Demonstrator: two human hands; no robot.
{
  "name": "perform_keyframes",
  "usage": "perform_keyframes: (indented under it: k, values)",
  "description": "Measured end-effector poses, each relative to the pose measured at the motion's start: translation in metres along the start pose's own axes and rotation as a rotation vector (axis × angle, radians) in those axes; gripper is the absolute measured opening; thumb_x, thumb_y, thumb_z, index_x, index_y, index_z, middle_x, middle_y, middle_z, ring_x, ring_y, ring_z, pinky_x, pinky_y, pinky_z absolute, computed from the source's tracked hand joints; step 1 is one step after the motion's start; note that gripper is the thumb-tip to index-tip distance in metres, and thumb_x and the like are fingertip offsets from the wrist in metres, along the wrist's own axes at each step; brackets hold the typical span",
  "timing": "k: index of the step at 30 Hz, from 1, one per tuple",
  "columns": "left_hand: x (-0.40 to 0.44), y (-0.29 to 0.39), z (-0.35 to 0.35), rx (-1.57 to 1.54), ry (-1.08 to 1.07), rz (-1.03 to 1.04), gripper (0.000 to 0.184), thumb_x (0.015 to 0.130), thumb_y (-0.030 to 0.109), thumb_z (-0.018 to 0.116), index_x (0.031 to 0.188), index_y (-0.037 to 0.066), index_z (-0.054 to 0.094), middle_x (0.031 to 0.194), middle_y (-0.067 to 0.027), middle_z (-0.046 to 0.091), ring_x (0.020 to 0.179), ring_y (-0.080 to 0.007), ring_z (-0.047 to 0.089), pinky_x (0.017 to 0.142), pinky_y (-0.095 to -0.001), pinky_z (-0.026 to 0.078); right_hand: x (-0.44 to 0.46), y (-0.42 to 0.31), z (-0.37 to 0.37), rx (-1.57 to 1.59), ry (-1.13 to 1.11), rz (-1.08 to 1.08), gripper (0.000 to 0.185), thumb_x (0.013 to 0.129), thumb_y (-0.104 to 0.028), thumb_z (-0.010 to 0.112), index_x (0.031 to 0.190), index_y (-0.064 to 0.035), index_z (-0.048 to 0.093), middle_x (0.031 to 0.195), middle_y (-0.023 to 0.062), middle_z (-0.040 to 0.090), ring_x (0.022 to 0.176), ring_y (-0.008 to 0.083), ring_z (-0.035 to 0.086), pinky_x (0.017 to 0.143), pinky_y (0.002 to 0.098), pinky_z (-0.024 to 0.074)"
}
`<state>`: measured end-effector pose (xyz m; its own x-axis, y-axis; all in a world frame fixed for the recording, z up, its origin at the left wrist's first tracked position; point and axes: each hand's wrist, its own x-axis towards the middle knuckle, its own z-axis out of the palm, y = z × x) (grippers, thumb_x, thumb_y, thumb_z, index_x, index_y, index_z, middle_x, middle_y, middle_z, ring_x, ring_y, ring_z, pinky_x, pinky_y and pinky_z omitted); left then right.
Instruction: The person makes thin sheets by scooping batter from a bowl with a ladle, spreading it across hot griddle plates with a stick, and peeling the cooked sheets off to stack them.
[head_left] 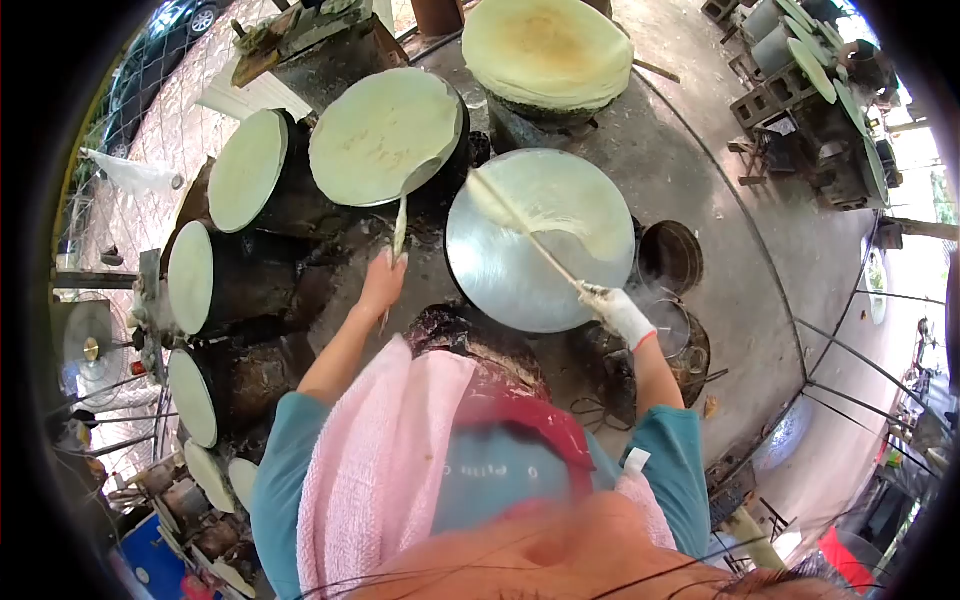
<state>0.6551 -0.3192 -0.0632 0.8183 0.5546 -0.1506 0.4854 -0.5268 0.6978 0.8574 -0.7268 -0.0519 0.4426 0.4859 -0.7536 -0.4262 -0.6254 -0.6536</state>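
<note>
My left hand (384,282) is closed around the handle of a spatula (401,228). The spatula's blade lies at the near edge of a thin pale flatbread (380,130) covering a round griddle. In a white glove, my right hand (614,312) grips a long wooden batter spreader (530,233). Its far end rests over pale batter (590,210) on a second round griddle (510,290). The batter coats the upper part of that griddle in a curved sweep, while bare shiny metal shows on its lower left.
A larger griddle at the back carries a flatbread browned in the middle (550,45). More covered griddles (190,278) line my left side on dark stands. At right are an open metal drum (670,255) and a pot (665,328). A fan (95,340) stands far left.
</note>
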Motion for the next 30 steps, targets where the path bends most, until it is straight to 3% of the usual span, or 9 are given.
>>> perform_keyframes:
  k: [3, 5, 8, 9, 12, 17, 22, 26, 30]
  values:
    - [0.032, 0.011, 0.017, 0.208, 0.002, 0.172, 0.027, 0.092, 0.024, 0.053, 0.089, -0.002, 0.049, 0.073, -0.027, 0.059, 0.07, -0.0437, 0.06, 0.062, -0.0517, 0.046, -0.02, 0.013, -0.002, 0.073, 0.03, -0.044, 0.042, 0.086, -0.015, 0.068, 0.126, -0.0072, 0.059, 0.086, -0.0013, 0.064, 0.067, 0.0032, 0.053, 0.057, 0.0194, 0.0442]
    - [0.045, 0.02, 0.024, 0.311, -0.092, 0.173, 0.027, 0.092, 0.025, 0.053, 0.092, -0.002, 0.049, 0.077, -0.0277, 0.061, 0.075, -0.0441, 0.061, 0.065, -0.0532, 0.047, -0.002, 0.048, -0.02, 0.22, 0.157, -0.32, 0.04, 0.086, -0.008, 0.067, 0.124, 0.0002, 0.058, 0.111, 0.0035, 0.063, 0.09, 0.0066, 0.057, 0.081, 0.0204, 0.0477]
    - [0.048, 0.042, 0.023, 0.485, -0.179, 0.186, 0.025, 0.091, 0.023, 0.053, 0.094, -0.002, 0.047, 0.076, -0.0251, 0.063, 0.073, -0.0429, 0.062, 0.064, -0.053, 0.049, 0.026, 0.055, -0.028, 0.291, 0.29, -0.343, 0.044, 0.087, -0.011, 0.067, 0.127, 0.0017, 0.055, 0.108, 0.0026, 0.062, 0.09, 0.0067, 0.055, 0.081, 0.0191, 0.0447]
    - [0.045, 0.04, 0.021, 0.534, -0.211, 0.207, 0.024, 0.091, 0.022, 0.052, 0.094, -0.001, 0.047, 0.075, -0.0242, 0.063, 0.072, -0.0425, 0.063, 0.063, -0.0528, 0.049, 0.026, 0.04, -0.023, 0.14, 0.255, -0.391, 0.045, 0.087, -0.015, 0.066, 0.128, -0.0005, 0.055, 0.098, 0.0007, 0.064, 0.08, 0.0054, 0.056, 0.07, 0.0177, 0.0466]
    - [0.026, 0.029, 0.003, 0.651, -0.297, 0.23, 0.02, 0.09, 0.018, 0.051, 0.094, -0.001, 0.046, 0.074, -0.0221, 0.064, 0.07, -0.0413, 0.064, 0.061, -0.0521, 0.05, -0.006, -0.011, 0.005, 0.046, 0.04, -0.032, 0.043, 0.087, -0.026, 0.066, 0.127, -0.0111, 0.059, 0.061, -0.0087, 0.042, 0.044, 0.0027, 0.031, 0.039, 0.0217, 0.024]
    - [-0.047, 0.028, -0.038, 0.698, -0.395, 0.208, 0.015, 0.09, 0.015, 0.048, 0.093, 0.0, 0.047, 0.072, -0.0208, 0.064, 0.069, -0.04, 0.064, 0.059, -0.0512, 0.051, -0.039, 0.007, 0.026, -0.015, -0.078, 0.068, 0.045, 0.087, -0.026, 0.067, 0.127, -0.0088, 0.059, 0.065, -0.008, 0.048, 0.05, 0.0023, 0.038, 0.043, 0.0205, 0.0294]
    - [-0.095, 0.002, -0.025, 0.595, -0.581, 0.159, 0.019, 0.091, 0.017, 0.046, 0.096, -0.001, 0.048, 0.076, -0.0234, 0.064, 0.073, -0.0407, 0.065, 0.062, -0.0509, 0.051, -0.08, 0.091, 0.091, 0.467, 0.104, -0.071, 0.044, 0.087, -0.011, 0.064, 0.13, -0.0153, 0.055, 0.072, -0.0087, 0.052, 0.054, 0.0032, 0.043, 0.044, 0.0201, 0.0317]
    - [-0.069, 0.008, -0.054, 0.239, -0.738, 0.306, 0.022, 0.091, 0.022, 0.055, 0.096, 0.0, 0.051, 0.075, -0.025, 0.061, 0.067, -0.0373, 0.063, 0.06, -0.0461, 0.048, -0.063, 0.072, 0.188, 0.781, 0.1, 0.008, 0.018, 0.091, -0.029, 0.061, 0.098, -0.0126, 0.059, 0.059, -0.0072, 0.039, 0.043, 0.0058, 0.034, 0.038, 0.0227, 0.0263]
    - [-0.05, -0.004, -0.101, -0.143, -0.388, 0.323, 0.021, 0.09, 0.019, 0.061, 0.096, 0.0, 0.054, 0.064, -0.0173, 0.054, 0.055, -0.0206, 0.045, 0.053, -0.0351, 0.041, 0.015, -0.023, 0.271, 0.968, 0.229, -0.187, 0.02, 0.092, -0.031, 0.06, 0.087, -0.0123, 0.055, 0.061, -0.0028, 0.05, 0.043, 0.0091, 0.045, 0.038, 0.0241, 0.0368]
